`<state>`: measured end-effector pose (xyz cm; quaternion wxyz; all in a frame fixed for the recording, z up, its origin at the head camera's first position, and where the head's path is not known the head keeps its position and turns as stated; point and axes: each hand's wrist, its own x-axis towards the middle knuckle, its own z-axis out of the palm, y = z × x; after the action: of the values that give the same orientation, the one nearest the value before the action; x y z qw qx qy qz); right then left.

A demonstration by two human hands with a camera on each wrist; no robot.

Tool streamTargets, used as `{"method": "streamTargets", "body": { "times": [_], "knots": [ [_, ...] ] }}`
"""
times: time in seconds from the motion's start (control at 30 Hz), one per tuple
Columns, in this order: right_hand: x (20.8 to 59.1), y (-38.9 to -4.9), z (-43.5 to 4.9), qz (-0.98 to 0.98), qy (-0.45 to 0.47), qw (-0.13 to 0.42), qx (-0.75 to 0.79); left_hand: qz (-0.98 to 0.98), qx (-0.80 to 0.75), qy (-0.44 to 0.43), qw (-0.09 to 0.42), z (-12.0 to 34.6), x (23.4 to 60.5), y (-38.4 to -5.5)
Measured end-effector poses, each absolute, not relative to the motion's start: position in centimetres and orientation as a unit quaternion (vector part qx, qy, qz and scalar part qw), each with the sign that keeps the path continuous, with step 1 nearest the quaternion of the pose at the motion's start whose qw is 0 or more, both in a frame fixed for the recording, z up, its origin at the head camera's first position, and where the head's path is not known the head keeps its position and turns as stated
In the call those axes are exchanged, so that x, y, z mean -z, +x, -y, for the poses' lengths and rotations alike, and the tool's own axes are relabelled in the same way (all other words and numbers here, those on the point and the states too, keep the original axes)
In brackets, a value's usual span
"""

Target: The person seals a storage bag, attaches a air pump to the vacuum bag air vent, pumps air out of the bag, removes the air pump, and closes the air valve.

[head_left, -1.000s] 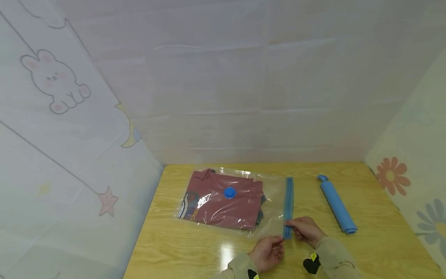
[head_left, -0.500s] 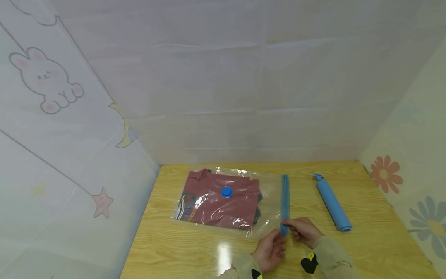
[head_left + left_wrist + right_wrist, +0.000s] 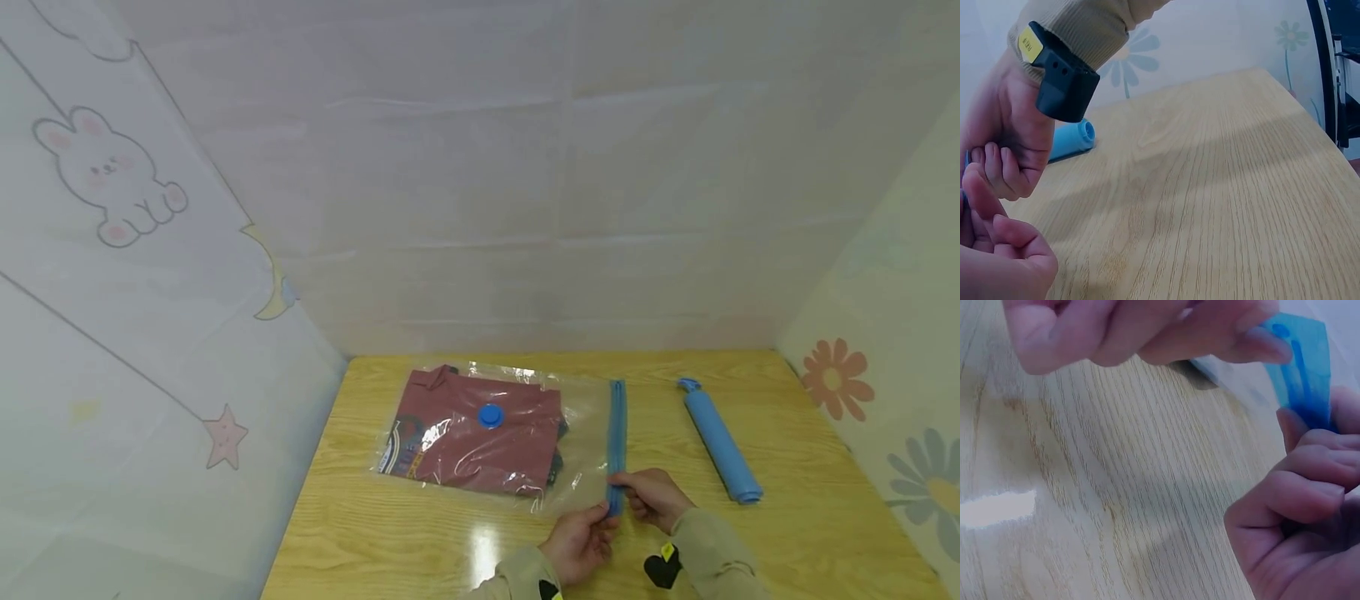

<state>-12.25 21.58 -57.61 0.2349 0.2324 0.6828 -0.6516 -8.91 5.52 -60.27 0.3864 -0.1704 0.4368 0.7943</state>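
Over on the left, the clear bag [image 3: 587,417] lies flat on the table [image 3: 352,533], a folded red garment [image 3: 472,450] inside; it could pucker or skid if the blue strip [image 3: 618,425] is tugged unevenly. Here's the left hand [image 3: 577,543], pinching that strip's near end, where a slack hold might let it slip. Just beyond, the right hand [image 3: 660,498] nips it between thumb and fingers. Further right, apart, lies a blue cylinder [image 3: 720,446].

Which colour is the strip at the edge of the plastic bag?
The strip is blue; it shows best in the head view.
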Motion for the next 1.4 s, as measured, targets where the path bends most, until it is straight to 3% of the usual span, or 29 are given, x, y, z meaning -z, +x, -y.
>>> {"method": "streamTargets", "body": {
  "times": [0.3,0.57,1.4],
  "knots": [
    [58.1,-13.4,-22.0,-0.703,0.261,0.199,0.631,-0.459,-0.783,-0.179,0.378,-5.7,59.7,-8.7],
    [58.2,-14.3,-22.3,-0.701,0.266,0.200,0.631,-0.477,-0.789,-0.176,0.346,-5.6,59.7,-7.9],
    [58.1,-15.2,-22.5,-0.699,0.257,0.153,0.649,-0.516,-0.788,-0.126,0.311,0.3,58.6,-5.2]
  ]
}}
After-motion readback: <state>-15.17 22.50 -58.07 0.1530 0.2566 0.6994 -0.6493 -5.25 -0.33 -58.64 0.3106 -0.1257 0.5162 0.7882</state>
